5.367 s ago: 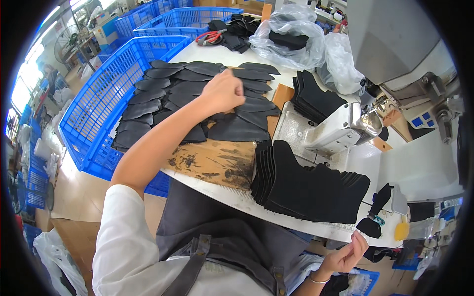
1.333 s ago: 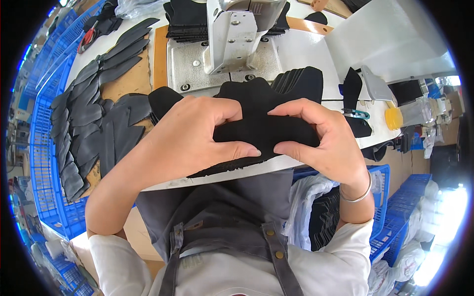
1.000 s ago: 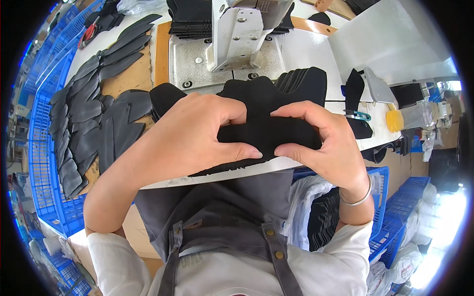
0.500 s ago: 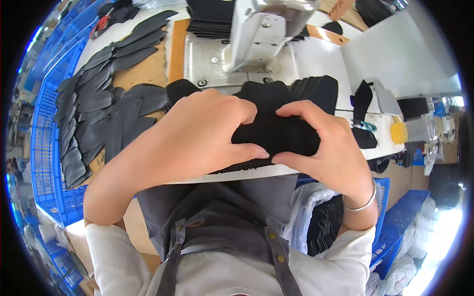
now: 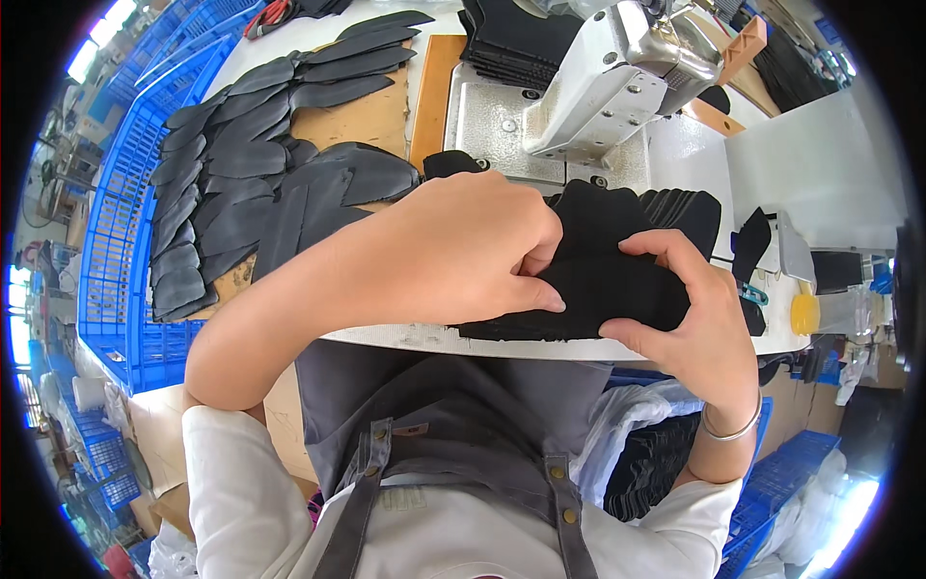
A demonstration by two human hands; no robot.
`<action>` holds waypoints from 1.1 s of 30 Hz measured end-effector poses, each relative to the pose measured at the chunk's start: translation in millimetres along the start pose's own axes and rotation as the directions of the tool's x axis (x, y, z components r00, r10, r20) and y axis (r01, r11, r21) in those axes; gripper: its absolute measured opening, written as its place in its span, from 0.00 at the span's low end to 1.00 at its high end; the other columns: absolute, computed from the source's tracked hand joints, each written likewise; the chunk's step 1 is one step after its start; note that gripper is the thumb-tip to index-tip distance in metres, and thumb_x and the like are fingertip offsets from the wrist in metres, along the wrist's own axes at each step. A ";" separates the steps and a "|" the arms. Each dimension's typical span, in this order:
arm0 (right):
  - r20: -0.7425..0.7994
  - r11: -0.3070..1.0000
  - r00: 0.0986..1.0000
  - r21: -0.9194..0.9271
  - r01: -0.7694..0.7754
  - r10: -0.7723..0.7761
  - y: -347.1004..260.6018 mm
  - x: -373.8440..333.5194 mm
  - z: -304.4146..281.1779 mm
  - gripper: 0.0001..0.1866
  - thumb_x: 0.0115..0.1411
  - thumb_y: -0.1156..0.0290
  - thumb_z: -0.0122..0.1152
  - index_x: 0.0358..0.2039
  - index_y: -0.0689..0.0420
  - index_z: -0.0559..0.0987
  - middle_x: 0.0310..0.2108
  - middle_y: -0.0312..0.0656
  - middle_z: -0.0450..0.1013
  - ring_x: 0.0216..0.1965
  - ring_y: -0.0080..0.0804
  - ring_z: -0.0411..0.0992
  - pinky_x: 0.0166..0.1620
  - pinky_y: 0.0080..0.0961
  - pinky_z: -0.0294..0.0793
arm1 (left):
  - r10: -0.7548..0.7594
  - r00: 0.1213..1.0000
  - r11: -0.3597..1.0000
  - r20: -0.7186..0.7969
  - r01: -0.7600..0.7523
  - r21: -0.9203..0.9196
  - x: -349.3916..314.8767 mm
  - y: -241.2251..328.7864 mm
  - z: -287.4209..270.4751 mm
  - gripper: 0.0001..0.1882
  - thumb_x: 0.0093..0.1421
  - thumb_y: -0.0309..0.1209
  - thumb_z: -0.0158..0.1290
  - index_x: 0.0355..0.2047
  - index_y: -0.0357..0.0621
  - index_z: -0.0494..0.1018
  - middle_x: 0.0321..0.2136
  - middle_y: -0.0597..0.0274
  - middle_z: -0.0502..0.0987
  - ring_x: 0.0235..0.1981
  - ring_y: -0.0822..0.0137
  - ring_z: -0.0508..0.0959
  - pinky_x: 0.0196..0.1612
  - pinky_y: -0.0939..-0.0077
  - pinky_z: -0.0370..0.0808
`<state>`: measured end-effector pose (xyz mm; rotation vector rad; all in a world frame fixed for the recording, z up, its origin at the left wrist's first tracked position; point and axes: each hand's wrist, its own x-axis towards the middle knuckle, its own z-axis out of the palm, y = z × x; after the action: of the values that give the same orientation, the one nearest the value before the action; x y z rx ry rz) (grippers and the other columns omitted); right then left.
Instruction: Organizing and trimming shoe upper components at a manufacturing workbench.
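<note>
One stack of black fabric cutouts [image 5: 608,280] lies at the near edge of the table [image 5: 405,334], probably light and floppy (best taken by both ends); left hand [image 5: 487,241] curled, right hand [image 5: 712,323] arched round it, whether gripping I can't tell.

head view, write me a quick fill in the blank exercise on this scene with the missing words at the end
1. The left hand and the right hand are both on a stack of flat pieces whose colour is ____.
2. The silver bangle is worn on the person's ____ side.
3. The large crate left of both hands is ____ in colour.
4. The clear jar has a ____ lid.

Missing words: black; right; blue; yellow.
</note>
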<state>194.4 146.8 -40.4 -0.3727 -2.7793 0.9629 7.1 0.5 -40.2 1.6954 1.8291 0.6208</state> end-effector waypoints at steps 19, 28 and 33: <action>0.043 0.994 0.997 -0.080 0.074 -0.071 4.2 13.0 -10.0 0.25 0.43 0.66 0.70 0.41 0.59 0.70 0.24 0.50 0.72 0.27 0.50 0.71 0.32 0.40 0.68 | 0.377 0.874 0.850 -0.307 -0.194 0.490 -12.8 27.7 46.9 0.46 0.41 0.42 0.62 0.59 0.32 0.60 0.62 0.48 0.57 0.64 0.51 0.58 0.63 0.57 0.54; 0.211 0.887 0.917 0.254 -0.386 0.338 29.6 9.0 -40.1 0.15 0.56 0.65 0.63 0.23 0.65 0.74 0.16 0.39 0.71 0.17 0.20 0.69 0.21 0.19 0.68 | 0.275 0.937 0.824 -0.217 -0.114 0.555 -3.5 15.1 61.4 0.49 0.46 0.54 0.56 0.62 0.36 0.56 0.63 0.51 0.57 0.64 0.52 0.58 0.64 0.57 0.53; 0.342 0.881 0.899 0.285 -0.377 0.274 38.3 11.6 -48.9 0.13 0.58 0.69 0.63 0.21 0.61 0.72 0.17 0.32 0.68 0.17 0.14 0.65 0.20 0.13 0.66 | 0.333 0.935 0.831 -0.123 -0.230 0.506 -4.3 14.6 51.5 0.44 0.48 0.55 0.54 0.61 0.45 0.61 0.63 0.56 0.59 0.64 0.51 0.58 0.63 0.52 0.51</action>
<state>202.1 207.7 -25.5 -0.7164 -2.7613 1.6858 52.9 -4.5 -67.8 2.3472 2.0132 0.4915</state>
